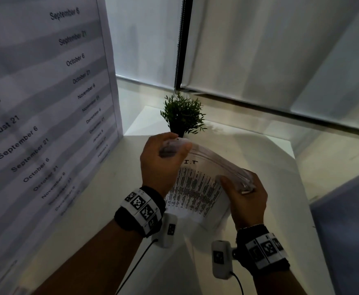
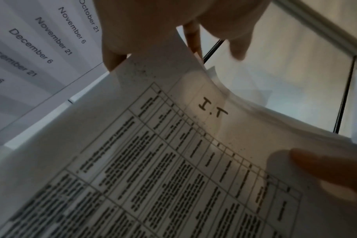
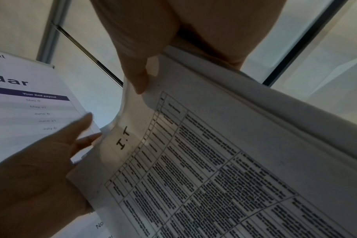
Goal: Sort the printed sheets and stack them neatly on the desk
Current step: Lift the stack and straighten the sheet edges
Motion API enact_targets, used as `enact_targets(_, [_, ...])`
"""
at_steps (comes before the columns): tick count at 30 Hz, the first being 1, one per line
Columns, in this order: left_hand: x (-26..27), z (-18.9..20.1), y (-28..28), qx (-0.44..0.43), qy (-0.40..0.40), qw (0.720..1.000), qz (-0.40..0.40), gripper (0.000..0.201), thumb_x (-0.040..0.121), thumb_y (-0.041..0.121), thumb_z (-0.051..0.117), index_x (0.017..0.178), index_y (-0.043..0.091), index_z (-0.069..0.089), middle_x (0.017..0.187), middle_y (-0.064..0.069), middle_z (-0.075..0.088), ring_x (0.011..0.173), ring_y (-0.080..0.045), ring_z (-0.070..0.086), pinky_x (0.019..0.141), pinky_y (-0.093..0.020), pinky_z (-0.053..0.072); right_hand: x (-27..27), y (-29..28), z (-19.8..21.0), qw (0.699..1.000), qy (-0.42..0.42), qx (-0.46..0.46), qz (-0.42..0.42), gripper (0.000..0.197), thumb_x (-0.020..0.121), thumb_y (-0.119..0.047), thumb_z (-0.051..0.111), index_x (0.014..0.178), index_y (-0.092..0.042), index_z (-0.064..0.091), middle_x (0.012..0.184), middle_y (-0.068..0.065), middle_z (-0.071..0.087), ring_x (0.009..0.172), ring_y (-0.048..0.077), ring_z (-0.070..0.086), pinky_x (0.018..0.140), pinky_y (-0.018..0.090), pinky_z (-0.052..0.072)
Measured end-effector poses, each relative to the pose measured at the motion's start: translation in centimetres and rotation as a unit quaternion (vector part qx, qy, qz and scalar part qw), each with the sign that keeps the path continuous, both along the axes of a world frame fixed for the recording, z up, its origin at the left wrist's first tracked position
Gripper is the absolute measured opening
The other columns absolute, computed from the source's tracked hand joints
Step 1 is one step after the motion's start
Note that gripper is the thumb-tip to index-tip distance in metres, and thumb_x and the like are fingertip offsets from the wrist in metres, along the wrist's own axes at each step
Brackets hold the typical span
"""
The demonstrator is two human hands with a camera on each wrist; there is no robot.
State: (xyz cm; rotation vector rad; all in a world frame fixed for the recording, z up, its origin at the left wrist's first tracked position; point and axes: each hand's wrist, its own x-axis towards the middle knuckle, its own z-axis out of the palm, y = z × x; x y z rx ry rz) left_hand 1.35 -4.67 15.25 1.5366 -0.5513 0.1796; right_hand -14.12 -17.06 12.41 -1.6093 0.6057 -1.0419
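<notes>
I am holding a stack of printed sheets (image 1: 197, 188) in mid-frame above the white counter (image 1: 270, 158), with both hands gripping it. My left hand (image 1: 161, 160) is curling its fingers over the stack's upper left corner and bending sheets back there, while my right hand (image 1: 246, 199) is clamping the right edge, thumb on the printed face. The fanned edges are blurring, so I cannot count the sheets. The top page is showing a table whose small print is too smeared to read; only the handwritten "I.T" above it is coming through. A large calendar poster (image 1: 42, 103) is filling the left of the head view, cut off at the frame edge, listing dates such as "September 6" and "October 21". A small potted plant (image 1: 182, 116) is standing behind my hands, its pot partly hidden.
</notes>
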Motion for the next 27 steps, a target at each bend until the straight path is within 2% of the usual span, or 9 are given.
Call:
enact_targets(2, [0.1, -0.1, -0.1, 0.024, -0.049, 0.998, 0.006, 0.016, 0.084, 0.025, 0.072, 0.097, 0.014, 0.073, 0.11, -0.002, 0.06, 0.097, -0.002, 0.06, 0.078, -0.009, 0.05, 0.1, 0.0, -0.1, 1.0, 0.006, -0.007, -0.004, 0.028, 0.075, -0.005, 0.08, 0.093, -0.022, 0.067, 0.086, -0.021, 0.071, 0.081, -0.005, 0.066, 0.07, 0.008, 0.049])
enact_targets(4, [0.4, -0.1, -0.3, 0.03, -0.064, 0.997, -0.013, 0.011, 0.087, 0.019, 0.07, 0.095, 0.013, 0.074, 0.112, -0.001, 0.059, 0.097, -0.005, 0.062, 0.079, -0.012, 0.052, 0.0, 0.0, -0.2, 1.0, 0.012, -0.01, -0.009, 0.027, 0.075, -0.007, 0.08, 0.092, -0.024, 0.067, 0.086, -0.021, 0.071, 0.081, -0.005, 0.066, 0.071, 0.007, 0.049])
enact_targets(8, [1.1, -0.2, -0.1, 0.1, -0.113, 0.989, -0.002, 0.009, 0.095, 0.015, 0.058, 0.097, 0.011, 0.065, 0.106, 0.004, 0.059, 0.099, -0.01, 0.057, 0.087, -0.021, 0.049, 0.2, -0.1, -0.2, 1.0, 0.014, -0.014, -0.005, 0.028, 0.076, -0.006, 0.079, 0.101, -0.01, 0.066, 0.089, -0.009, 0.069, 0.081, -0.006, 0.065, 0.071, 0.007, 0.05])
enact_targets(11, [1.3, -0.4, 0.1, 0.074, -0.06, 0.995, -0.004, 0.009, 0.098, 0.017, 0.051, 0.1, 0.011, 0.057, 0.109, 0.002, 0.059, 0.099, -0.011, 0.057, 0.085, -0.021, 0.049, 0.3, -0.3, -0.2, 1.0, 0.015, -0.007, -0.006, 0.029, 0.076, -0.009, 0.079, 0.102, -0.01, 0.065, 0.093, -0.003, 0.068, 0.081, -0.005, 0.065, 0.072, 0.01, 0.052])
enact_targets(15, [1.5, -0.7, 0.9, 0.033, -0.011, 0.999, -0.001, 0.008, 0.098, 0.012, 0.048, 0.098, 0.008, 0.055, 0.103, 0.008, 0.06, 0.092, 0.002, 0.057, 0.076, -0.007, 0.044, 0.4, -0.6, -0.4, 0.999, 0.035, -0.003, -0.015, 0.021, 0.079, -0.016, 0.078, 0.091, -0.029, 0.066, 0.088, -0.007, 0.07, 0.083, 0.0, 0.065, 0.078, 0.025, 0.054])
enact_targets(18, [1.6, -1.0, 1.2, 0.016, 0.021, 1.0, -0.011, 0.002, 0.098, 0.014, 0.049, 0.097, 0.013, 0.05, 0.098, 0.013, 0.062, 0.085, 0.007, 0.059, 0.072, -0.006, 0.045, 0.5, -0.8, -0.5, 0.999, 0.034, 0.004, -0.006, 0.02, 0.08, -0.014, 0.076, 0.088, -0.03, 0.066, 0.084, -0.008, 0.071, 0.082, 0.003, 0.066, 0.079, 0.029, 0.054])
enact_targets(21, [1.1, -1.0, 1.6, -0.017, 0.047, 0.997, -0.058, 0.019, 0.095, 0.021, 0.055, 0.107, 0.015, 0.042, 0.102, 0.009, 0.062, 0.087, 0.006, 0.063, 0.07, -0.008, 0.049, 0.6, -1.1, -0.8, 0.999, 0.029, 0.019, -0.007, 0.02, 0.079, -0.014, 0.077, 0.088, -0.029, 0.068, 0.087, -0.009, 0.072, 0.083, 0.008, 0.067, 0.078, 0.029, 0.054])
enact_targets(24, [0.7, -0.9, 1.3, -0.018, 0.095, 0.995, -0.04, 0.042, 0.088, 0.034, 0.063, 0.12, 0.018, 0.041, 0.105, 0.009, 0.061, 0.086, 0.009, 0.063, 0.068, -0.007, 0.05, 0.5, -1.2, -0.8, 0.999, 0.019, 0.035, -0.007, 0.02, 0.077, -0.012, 0.079, 0.088, -0.026, 0.069, 0.085, -0.009, 0.072, 0.082, 0.007, 0.068, 0.074, 0.022, 0.054])
enact_targets(27, [1.0, -1.1, 0.5, -0.04, 0.16, 0.986, -0.011, 0.044, 0.086, 0.038, 0.067, 0.121, 0.023, 0.045, 0.107, 0.005, 0.063, 0.089, -0.002, 0.064, 0.07, -0.012, 0.053, 0.5, -1.0, -0.5, 0.999, 0.013, 0.029, -0.007, 0.024, 0.073, -0.009, 0.081, 0.091, -0.015, 0.067, 0.081, -0.008, 0.071, 0.075, -0.002, 0.066, 0.067, 0.013, 0.051])
